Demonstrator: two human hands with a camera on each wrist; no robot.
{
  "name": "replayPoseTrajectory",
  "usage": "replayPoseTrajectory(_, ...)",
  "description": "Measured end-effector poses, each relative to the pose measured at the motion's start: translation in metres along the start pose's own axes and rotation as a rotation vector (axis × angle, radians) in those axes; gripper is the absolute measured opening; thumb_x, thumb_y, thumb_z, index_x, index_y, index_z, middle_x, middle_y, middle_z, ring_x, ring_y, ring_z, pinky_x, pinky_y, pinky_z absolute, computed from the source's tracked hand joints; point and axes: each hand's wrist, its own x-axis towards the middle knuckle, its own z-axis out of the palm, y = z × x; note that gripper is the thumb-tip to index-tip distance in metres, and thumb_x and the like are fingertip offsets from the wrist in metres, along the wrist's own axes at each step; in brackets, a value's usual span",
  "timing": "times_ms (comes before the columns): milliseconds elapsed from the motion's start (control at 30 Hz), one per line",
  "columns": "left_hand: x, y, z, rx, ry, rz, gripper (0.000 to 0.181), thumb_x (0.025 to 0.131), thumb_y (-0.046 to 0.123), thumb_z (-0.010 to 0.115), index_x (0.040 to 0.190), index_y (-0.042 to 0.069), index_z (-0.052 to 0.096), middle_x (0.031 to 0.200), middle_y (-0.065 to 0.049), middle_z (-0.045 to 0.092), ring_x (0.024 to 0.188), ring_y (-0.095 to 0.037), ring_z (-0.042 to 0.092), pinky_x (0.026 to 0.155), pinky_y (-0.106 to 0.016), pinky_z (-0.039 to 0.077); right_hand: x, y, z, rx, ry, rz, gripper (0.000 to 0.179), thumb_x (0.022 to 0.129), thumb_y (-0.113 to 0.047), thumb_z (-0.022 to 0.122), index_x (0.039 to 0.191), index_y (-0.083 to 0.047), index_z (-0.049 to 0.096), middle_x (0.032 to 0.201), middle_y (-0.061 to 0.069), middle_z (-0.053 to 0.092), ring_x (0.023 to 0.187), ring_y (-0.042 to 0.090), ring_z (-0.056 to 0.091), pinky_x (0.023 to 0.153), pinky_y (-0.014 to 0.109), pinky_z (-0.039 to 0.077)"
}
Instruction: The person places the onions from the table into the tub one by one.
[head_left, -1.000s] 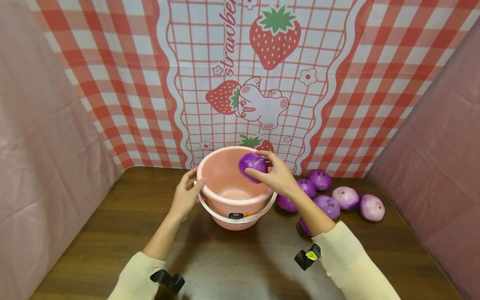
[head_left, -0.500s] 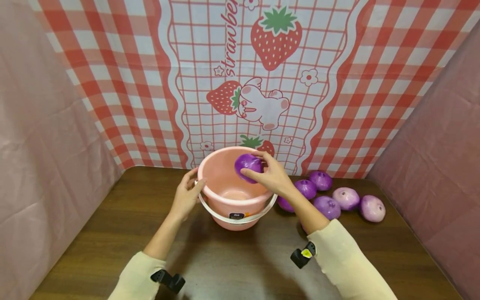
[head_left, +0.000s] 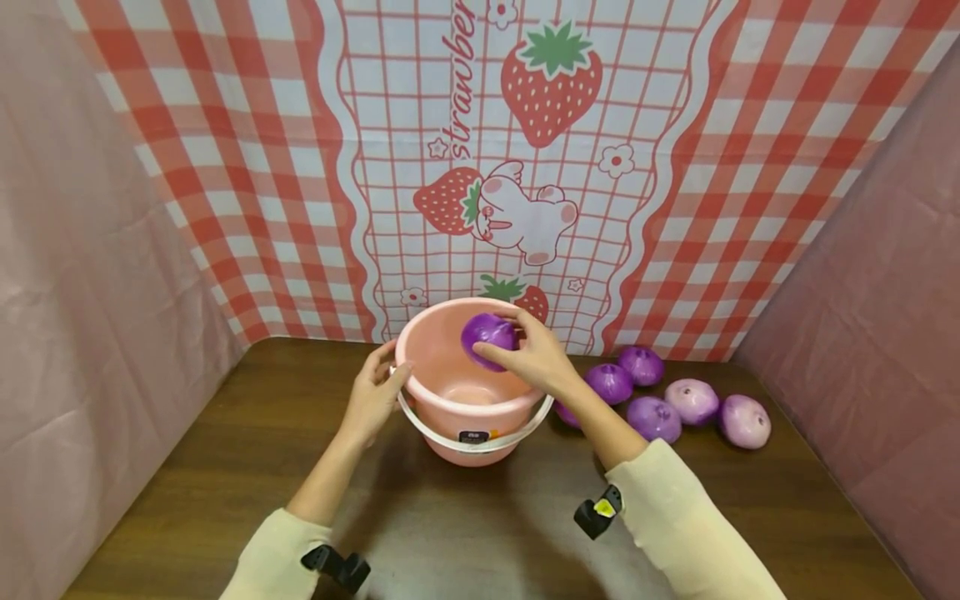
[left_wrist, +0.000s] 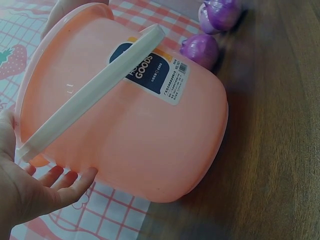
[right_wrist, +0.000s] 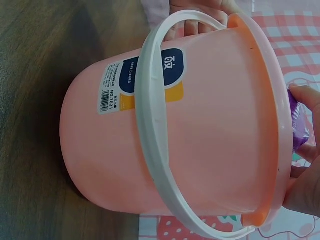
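A pink plastic bucket (head_left: 442, 417) stands upright on the table, its white handle (head_left: 480, 447) hanging down at the front. My left hand (head_left: 372, 393) holds the bucket's left side, thumb at the rim; in the left wrist view its curled fingers (left_wrist: 75, 187) press the outer wall. Over the bucket's mouth, my right hand (head_left: 534, 357) grips a shiny purple onion (head_left: 480, 337) between thumb and fingers. In the right wrist view the rim partly hides this onion (right_wrist: 298, 122). The visible part of the bucket's inside shows bare pink wall and bottom.
Several more onions lie to the bucket's right, among them a dark purple onion (head_left: 641, 365) and a paler onion (head_left: 745, 421). My right forearm partly covers the group. A checked strawberry cloth (head_left: 285, 208) hangs behind the wooden table (head_left: 225, 450).
My right hand has moved slightly left with the onion, further over the bucket's mouth. The left hand and bucket stay in place.
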Motion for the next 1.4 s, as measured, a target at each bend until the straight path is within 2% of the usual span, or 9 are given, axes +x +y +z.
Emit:
replayPoseTrajectory(300, 0.000, -0.001, 0.000, 0.001, -0.002, 0.005, 0.050, 0.095, 0.014, 0.052, 0.142, 0.015, 0.035, 0.125, -0.023, 0.053, 0.080, -0.006, 0.060, 0.067, -0.030, 0.060, 0.004, -0.001, 0.006, -0.007, 0.034, -0.075, 0.062, 0.074, -0.042, 0.076, 0.125, -0.013, 0.055, 0.118, 0.006, 0.061, 0.107, 0.024, 0.056, 0.091, 0.040, 0.051)
replayPoseTrajectory(600, 0.000, -0.001, 0.000, 0.018, -0.003, 0.000, 0.051, 0.095, 0.016, 0.054, 0.142, 0.015, 0.035, 0.126, -0.024, 0.053, 0.078, -0.006, 0.061, 0.066, -0.030, 0.060, 0.006, -0.002, 0.012, 0.029, 0.023, -0.094, 0.062, 0.073, -0.037, 0.078, 0.124, -0.010, 0.055, 0.117, 0.009, 0.062, 0.108, 0.025, 0.057, 0.094, 0.040, 0.051)
replayPoseTrajectory(767, 0.000, -0.002, -0.001, 0.015, -0.004, 0.005, 0.051, 0.095, 0.015, 0.054, 0.143, 0.015, 0.035, 0.125, -0.024, 0.054, 0.076, -0.005, 0.061, 0.066, -0.030, 0.060, 0.008, -0.003, 0.014, 0.012, 0.014, -0.106, 0.062, 0.074, -0.036, 0.078, 0.124, -0.008, 0.054, 0.118, 0.011, 0.061, 0.108, 0.026, 0.057, 0.094, 0.039, 0.050)
replayPoseTrajectory(1400, 0.001, -0.002, 0.000, -0.003, 0.000, 0.000, 0.051, 0.095, 0.014, 0.054, 0.142, 0.013, 0.035, 0.126, -0.025, 0.053, 0.077, -0.006, 0.062, 0.070, -0.036, 0.061, 0.019, -0.002, 0.019, -0.074, -0.038, -0.046, 0.065, 0.072, -0.039, 0.078, 0.122, -0.008, 0.051, 0.119, 0.010, 0.059, 0.114, 0.025, 0.054, 0.097, 0.037, 0.049)
